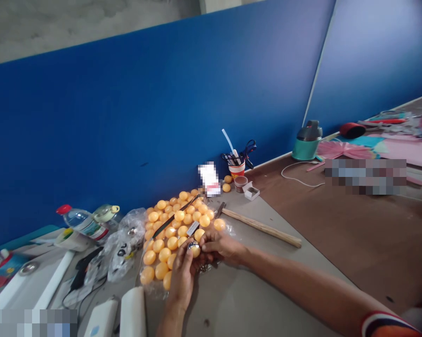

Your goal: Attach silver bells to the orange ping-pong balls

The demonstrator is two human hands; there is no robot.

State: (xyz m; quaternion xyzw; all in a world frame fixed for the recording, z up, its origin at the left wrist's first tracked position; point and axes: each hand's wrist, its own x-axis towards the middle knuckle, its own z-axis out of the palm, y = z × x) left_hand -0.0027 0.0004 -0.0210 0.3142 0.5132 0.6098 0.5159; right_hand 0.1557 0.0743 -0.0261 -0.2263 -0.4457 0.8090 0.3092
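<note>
Between my two hands is a small shiny silver ball (194, 249) with a yellowish lower side. My left hand (182, 276) grips it from the left, with the thumb against its near side. The bent fingers of my right hand (221, 245) are closed at the ball's right edge. Part of the ball is hidden by the fingers. Just behind and to the left lie many orange plastic balls (164, 255) in clear wrapping. A small white label (193, 228) and a dark strap (172, 216) rest on them.
A hammer (260, 226) with a wooden handle lies to the right. Behind stand a cup of pens (236, 169), a small open box (251, 191) and a teal container (306, 142). At left are a plastic bottle (84, 223), clear bags (121, 250) and a glue gun (83, 271).
</note>
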